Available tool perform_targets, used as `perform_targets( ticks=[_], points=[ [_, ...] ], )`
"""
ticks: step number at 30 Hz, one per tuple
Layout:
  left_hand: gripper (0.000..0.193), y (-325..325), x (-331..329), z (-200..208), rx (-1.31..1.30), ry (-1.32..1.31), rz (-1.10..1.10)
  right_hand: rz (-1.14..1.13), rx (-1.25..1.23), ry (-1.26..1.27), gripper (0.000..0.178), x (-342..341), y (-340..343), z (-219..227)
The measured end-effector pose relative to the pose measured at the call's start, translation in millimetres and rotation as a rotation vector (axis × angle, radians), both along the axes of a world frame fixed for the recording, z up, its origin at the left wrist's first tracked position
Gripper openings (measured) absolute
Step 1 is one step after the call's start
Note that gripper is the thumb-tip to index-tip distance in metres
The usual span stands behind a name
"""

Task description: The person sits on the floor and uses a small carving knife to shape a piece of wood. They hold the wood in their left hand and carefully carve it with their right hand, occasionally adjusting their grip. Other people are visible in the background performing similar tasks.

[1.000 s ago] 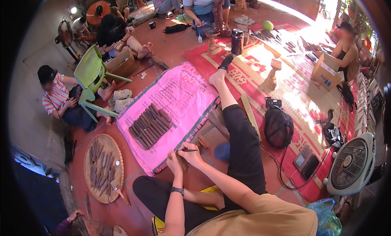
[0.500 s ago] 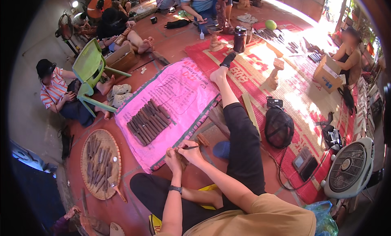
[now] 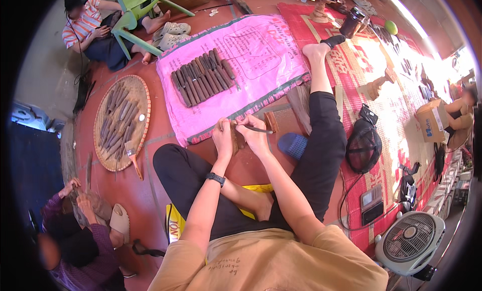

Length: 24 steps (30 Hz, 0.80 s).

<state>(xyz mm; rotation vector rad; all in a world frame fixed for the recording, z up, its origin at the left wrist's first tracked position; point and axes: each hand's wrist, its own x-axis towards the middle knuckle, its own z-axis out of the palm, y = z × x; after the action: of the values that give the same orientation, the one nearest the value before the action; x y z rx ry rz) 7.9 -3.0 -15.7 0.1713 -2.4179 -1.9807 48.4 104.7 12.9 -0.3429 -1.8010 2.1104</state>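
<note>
My left hand is closed on a small brown wooden piece, held low between my knees; its lower part blends with the floor. My right hand pinches a thin dark carving tool against the wood, the tool's shaft sticking out to the right. Just beyond lies a pink printed sack bearing a tight row of dark brown wooden-handled tools. At the left, a round woven tray carries several more such tools and a brush with an orange handle.
A small wooden block and a blue slipper lie beside my right hand. Farther right are a black mesh bag, a dark bottle and a grey fan. Other people sit at upper left, lower left and right.
My view has swung downward and turned, so a person at lower left now shows more fully. Both hands keep their hold on the wooden piece and the carving tool.
</note>
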Motion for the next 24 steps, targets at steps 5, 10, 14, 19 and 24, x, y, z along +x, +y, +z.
perform_targets(
  ticks=[5, 10, 14, 19, 24],
  points=[
    [0.039, 2.7, 2.2, 24.1, -0.077, -0.044, -0.034, -0.057, -0.570, -0.075, 0.009, 2.7, 20.3, -6.9],
    [0.024, 3.6, -0.3, 18.6, 0.205, -0.177, -0.078, -0.107, -0.707, -0.074, 0.008, 3.6, 30.5, 9.1],
    [0.027, 4.0, -6.8, 16.4, 0.250, -0.228, -0.071, -0.079, -0.604, -0.097, 0.010, 2.3, 25.5, 7.5],
    [0.016, 4.9, -4.7, 23.8, 0.240, -0.252, -0.059, 0.004, -0.522, -0.129, 0.007, 3.4, 19.9, 7.0],
    [0.017, 4.1, -3.5, 16.0, 0.115, -0.219, -0.016, 0.012, -0.571, -0.152, 0.006, 1.0, 20.7, -5.1]
  ],
)
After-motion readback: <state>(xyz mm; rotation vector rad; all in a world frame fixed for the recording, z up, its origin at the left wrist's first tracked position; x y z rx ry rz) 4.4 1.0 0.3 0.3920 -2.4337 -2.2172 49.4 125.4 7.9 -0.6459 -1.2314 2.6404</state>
